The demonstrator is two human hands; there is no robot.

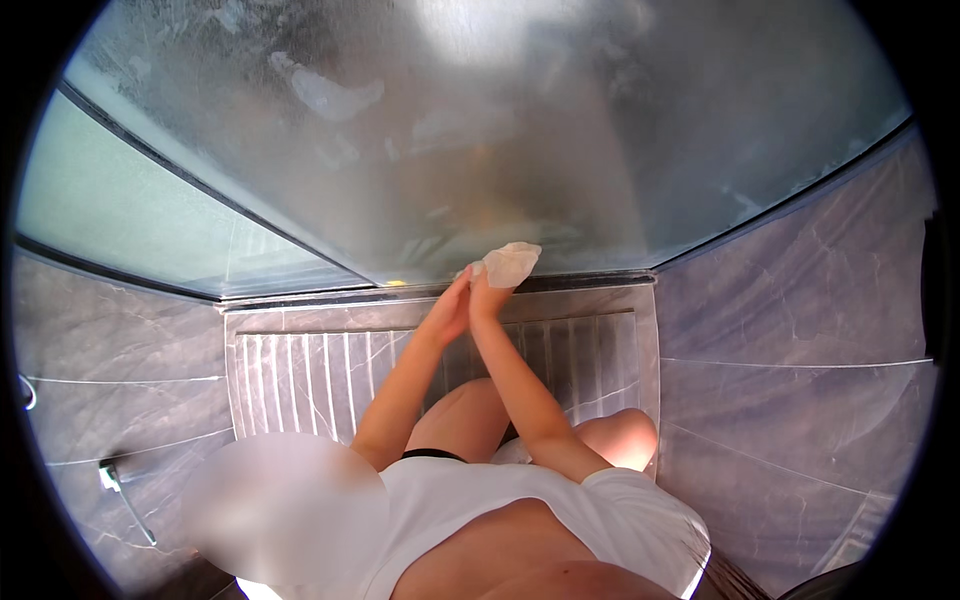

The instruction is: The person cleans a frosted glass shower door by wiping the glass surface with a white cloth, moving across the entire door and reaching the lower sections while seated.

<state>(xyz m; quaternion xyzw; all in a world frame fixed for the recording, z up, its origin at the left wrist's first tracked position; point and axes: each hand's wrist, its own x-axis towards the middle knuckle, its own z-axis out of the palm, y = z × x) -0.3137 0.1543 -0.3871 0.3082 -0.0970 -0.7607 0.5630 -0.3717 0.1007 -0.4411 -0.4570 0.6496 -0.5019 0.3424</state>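
Note:
My two hands meet in front of me, close to the lower edge of a wet, cloudy glass shower panel (pixel 480 172). A crumpled whitish cloth or wipe (pixel 513 264) covers the fingers of my right hand (pixel 491 296). My left hand (pixel 450 307) rests against the right one, its fingertips beside a small whitish piece of the same look. Whether the left fingers grip anything is hidden. Smears and streaks show on the glass above the hands. A small yellow spot (pixel 396 283) lies at the foot of the glass, left of my hands.
Below is a grooved stone-look shower floor (pixel 300 375) with a raised rim. A dark bottom rail (pixel 585 282) borders the glass. Marble-patterned walls stand left and right (pixel 787 315). A chrome fixture (pixel 124 495) is mounted on the left wall.

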